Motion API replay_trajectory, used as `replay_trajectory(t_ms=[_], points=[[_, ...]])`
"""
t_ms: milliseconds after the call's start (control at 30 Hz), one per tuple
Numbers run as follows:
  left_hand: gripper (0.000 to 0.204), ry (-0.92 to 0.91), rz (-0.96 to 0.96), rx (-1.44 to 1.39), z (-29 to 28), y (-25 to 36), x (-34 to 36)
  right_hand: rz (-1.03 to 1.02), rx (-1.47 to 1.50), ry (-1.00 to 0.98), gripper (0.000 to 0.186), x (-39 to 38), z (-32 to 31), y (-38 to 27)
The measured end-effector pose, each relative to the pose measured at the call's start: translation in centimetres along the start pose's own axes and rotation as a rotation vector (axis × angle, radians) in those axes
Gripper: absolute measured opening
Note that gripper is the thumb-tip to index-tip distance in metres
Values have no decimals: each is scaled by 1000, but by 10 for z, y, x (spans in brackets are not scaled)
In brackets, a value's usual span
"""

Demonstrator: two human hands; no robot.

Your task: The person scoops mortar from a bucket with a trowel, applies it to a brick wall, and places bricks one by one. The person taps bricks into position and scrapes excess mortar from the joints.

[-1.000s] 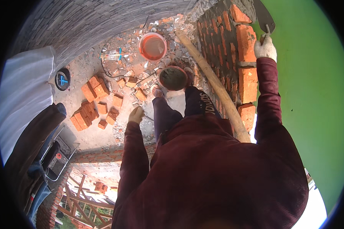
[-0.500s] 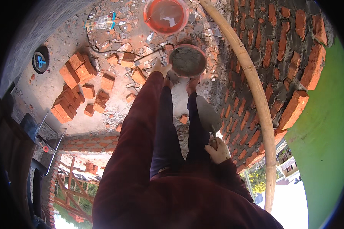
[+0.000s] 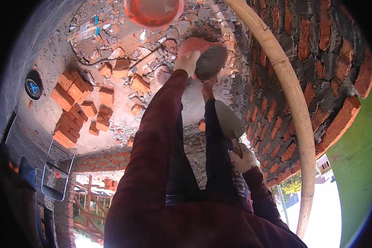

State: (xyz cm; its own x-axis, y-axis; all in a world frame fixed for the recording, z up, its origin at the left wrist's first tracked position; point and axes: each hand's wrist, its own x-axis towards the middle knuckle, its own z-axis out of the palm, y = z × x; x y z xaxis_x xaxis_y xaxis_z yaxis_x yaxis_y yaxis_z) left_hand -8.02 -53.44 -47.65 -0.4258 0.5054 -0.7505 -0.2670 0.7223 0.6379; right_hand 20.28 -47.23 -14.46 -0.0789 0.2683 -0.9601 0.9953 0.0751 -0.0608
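Note:
My left hand [image 3: 187, 63] grips the near left rim of a reddish bucket [image 3: 189, 45], which is tipped over to the right. Grey wet mortar [image 3: 212, 62] fills the mouth of this bucket. Lower down on the right, my right hand [image 3: 244, 160] is closed around the handle of a trowel [image 3: 228, 120], whose broad grey blade points up and away beside my right leg. The blade is apart from both the bucket and the wall.
A brick wall [image 3: 273, 120] with fresh mortar rises at my right, crossed by a bamboo pole [image 3: 291, 87]. Loose bricks [image 3: 72, 89] lie at the left. An orange basin of liquid [image 3: 154, 14] stands at the far side among brick rubble [image 3: 182, 25]. A metal-framed stand [image 3: 58, 171] is at lower left.
My left hand has reached the bucket and taken hold of its rim. The bucket has gone from level to tilted rightward. My right hand still holds the trowel, moved slightly right.

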Motion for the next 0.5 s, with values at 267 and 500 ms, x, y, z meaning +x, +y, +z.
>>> replay_trajectory(t_ms=[267,500], points=[[79,26,216,121,-148,136,-200,-391,-451,292,26,-3,-61,-71],[59,158,374,300,-276,327,-417,-767,-517,382,24,-116,-88,-210]])
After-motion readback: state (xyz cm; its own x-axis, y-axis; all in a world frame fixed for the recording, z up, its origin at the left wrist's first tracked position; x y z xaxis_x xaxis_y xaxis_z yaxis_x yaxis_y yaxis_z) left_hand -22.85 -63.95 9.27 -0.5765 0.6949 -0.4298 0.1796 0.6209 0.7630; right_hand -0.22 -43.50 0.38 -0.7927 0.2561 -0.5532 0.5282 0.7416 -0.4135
